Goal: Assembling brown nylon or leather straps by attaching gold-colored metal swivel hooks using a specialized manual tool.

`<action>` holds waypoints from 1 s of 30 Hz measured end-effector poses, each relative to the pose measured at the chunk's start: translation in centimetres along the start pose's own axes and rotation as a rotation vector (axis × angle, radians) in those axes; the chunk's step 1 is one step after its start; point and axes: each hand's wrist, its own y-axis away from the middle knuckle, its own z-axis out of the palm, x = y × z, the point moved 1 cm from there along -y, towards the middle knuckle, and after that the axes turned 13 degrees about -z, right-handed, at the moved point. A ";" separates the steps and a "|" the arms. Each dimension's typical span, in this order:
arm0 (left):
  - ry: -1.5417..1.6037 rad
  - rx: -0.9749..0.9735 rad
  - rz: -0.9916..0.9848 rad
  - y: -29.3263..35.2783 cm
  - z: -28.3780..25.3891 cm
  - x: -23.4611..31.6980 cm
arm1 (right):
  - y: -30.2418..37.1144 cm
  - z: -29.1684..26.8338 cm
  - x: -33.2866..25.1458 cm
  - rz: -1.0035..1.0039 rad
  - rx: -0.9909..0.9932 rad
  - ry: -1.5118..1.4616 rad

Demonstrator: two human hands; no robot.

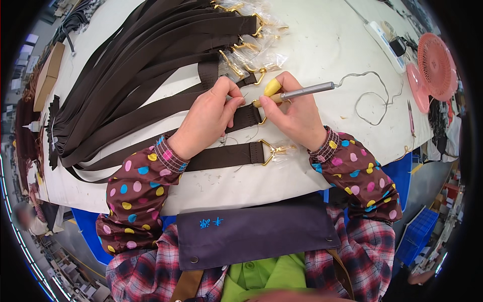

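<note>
A slim corded pen-shaped tool (309, 91), much like a soldering iron, has a silver barrel and a tan front part. My right hand (300, 111) grips it with the front part pointing left, and a yellow cover sits on one fingertip. Facing it, my left hand (210, 115) is closed in a pinch over a dark brown webbing strap (246, 117); what the fingertips hold is too small to make out. Loose dark threads lie by this strap's stitched end. Nearer me lies another strap (221, 157) with a gold metal buckle (269, 152).
A large bundle of dark straps (146, 65) spreads across the left of the white table (322, 55), its gold hardware (246, 46) in clear plastic. At right are a pink fan (435, 68), a white power strip (385, 46), the tool's looping cord (363, 95) and a thin pink-handled tool (411, 121).
</note>
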 end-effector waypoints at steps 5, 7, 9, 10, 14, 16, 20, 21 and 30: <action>0.015 0.029 0.052 -0.3 0.2 -0.5 | 0.0 -0.1 0.0 0.013 -0.010 -0.002; 0.016 0.032 0.060 -0.3 0.3 -0.4 | 0.0 -0.1 0.0 0.015 -0.011 -0.002; 0.013 0.033 0.056 -0.4 0.2 -0.4 | -0.1 -0.1 0.1 0.017 -0.010 -0.003; 0.010 0.035 0.053 -0.3 0.3 -0.4 | -0.1 -0.1 0.0 0.016 -0.013 0.001; -0.003 0.031 0.049 -0.3 0.2 -0.4 | 0.0 -0.1 0.0 0.019 -0.018 0.015; 0.002 0.027 0.040 -0.3 0.2 -0.3 | 0.0 -0.1 0.1 0.021 -0.022 0.023; 0.004 0.024 0.068 -0.3 0.4 -0.7 | 0.0 -0.1 0.1 0.016 -0.022 0.036; 0.009 0.026 0.071 -0.3 0.4 -0.6 | 0.0 -0.2 0.1 0.017 -0.022 0.036; 0.006 0.005 0.028 -0.1 0.0 0.1 | 0.0 -0.2 -0.1 0.039 -0.024 0.015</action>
